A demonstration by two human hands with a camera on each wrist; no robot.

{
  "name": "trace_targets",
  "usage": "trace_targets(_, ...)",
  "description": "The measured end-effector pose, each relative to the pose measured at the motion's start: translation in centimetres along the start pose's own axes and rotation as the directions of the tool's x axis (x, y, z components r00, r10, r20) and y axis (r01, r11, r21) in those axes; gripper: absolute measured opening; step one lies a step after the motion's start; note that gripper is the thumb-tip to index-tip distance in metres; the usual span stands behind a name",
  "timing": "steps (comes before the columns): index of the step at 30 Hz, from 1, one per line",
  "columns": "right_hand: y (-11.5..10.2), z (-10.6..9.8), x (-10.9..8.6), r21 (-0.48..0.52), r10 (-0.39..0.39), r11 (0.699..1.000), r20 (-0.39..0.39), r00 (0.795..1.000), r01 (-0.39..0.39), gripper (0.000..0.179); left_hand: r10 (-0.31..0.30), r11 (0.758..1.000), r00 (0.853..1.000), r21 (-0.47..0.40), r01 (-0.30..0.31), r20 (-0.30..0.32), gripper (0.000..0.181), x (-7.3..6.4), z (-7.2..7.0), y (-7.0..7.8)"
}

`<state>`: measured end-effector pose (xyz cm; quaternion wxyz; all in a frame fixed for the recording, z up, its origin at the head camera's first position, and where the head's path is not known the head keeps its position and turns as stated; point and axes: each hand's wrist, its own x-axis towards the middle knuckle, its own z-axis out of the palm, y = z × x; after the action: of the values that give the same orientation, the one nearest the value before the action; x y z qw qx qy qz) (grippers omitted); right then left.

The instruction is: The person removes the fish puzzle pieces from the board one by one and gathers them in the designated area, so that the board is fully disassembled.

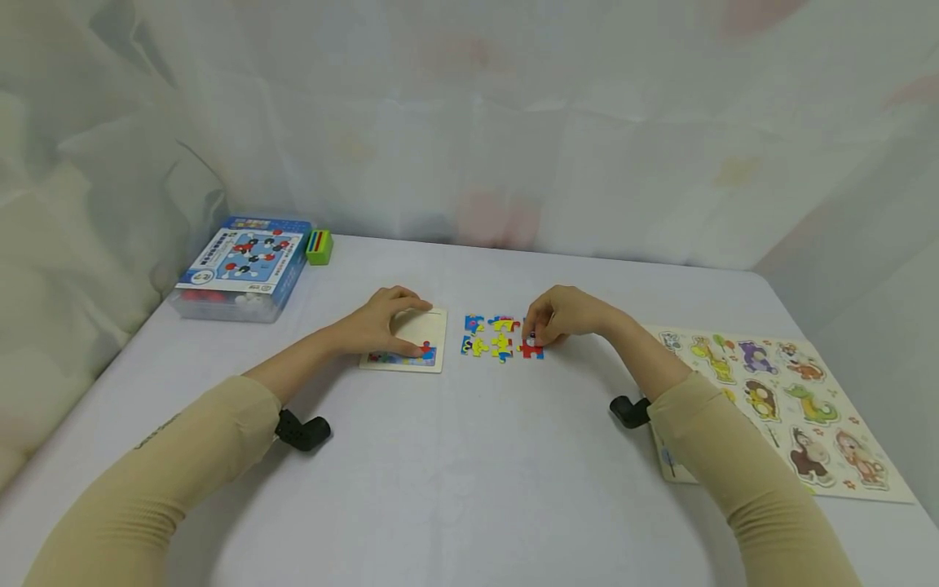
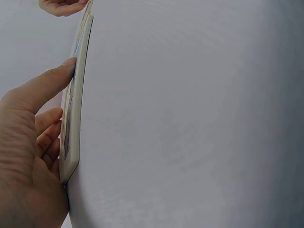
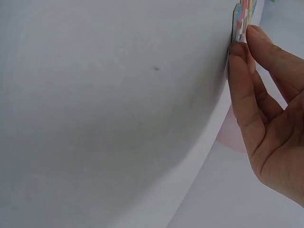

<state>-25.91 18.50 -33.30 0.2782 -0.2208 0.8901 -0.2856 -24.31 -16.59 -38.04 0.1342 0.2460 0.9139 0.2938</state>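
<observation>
My left hand [image 1: 381, 322] spans a small wooden puzzle board [image 1: 411, 328]. In the left wrist view the thumb [image 2: 69, 66] presses on the face of that board [image 2: 78, 109], its other fingers bent alongside. Printed pieces fill the strip of the board closest to me; the part beyond is bare wood. Right of the board lie several loose jigsaw pieces [image 1: 502, 346], blue, yellow and red. My right hand [image 1: 568, 314] pinches a jigsaw piece at the right end of this group, thumb against fingers; the fingers partly cover it. A red piece [image 1: 532, 351] shows just below the fingertips.
At the back left stands a blue-and-white boxed set [image 1: 242, 261], with a small green block [image 1: 319, 247] beside it. A large animal peg board [image 1: 778, 399] lies on the right, partly under my right forearm. White cloth covers the table [image 1: 469, 473].
</observation>
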Motion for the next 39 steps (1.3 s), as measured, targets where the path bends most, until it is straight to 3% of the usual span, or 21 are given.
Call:
trace_targets(9, -1.0, 0.1, 0.4, -0.012, -0.016, 1.000, -0.048, 0.999, 0.016, 0.015, -0.016, 1.000, 1.000, 0.001, 0.016, 0.016, 0.079, -0.4, -0.3, 0.3)
trace_targets(20, -4.8, 2.5, 2.0, -0.006, -0.107, 0.994, -0.102, 0.989, 0.107, 0.013, -0.007, 1.000, 0.999, 0.009, 0.006, 0.043, 0.087, -1.0, -1.4, -0.2)
trace_targets(28, -7.6, 4.2, 3.5, 0.013, -0.196, 0.980, -0.101, 0.975, 0.198, 0.014, -0.047, 0.998, 0.999, 0.038, 0.047, 0.017, 0.086, -2.4, -2.5, -1.4)
trace_targets(39, -10.9, 5.8, 4.7, 0.074, -0.234, 0.968, -0.079, 0.969, 0.239, 0.021, -0.082, 0.996, 0.996, -0.035, 0.083, 0.035, 0.089, -3.9, -2.9, -2.3)
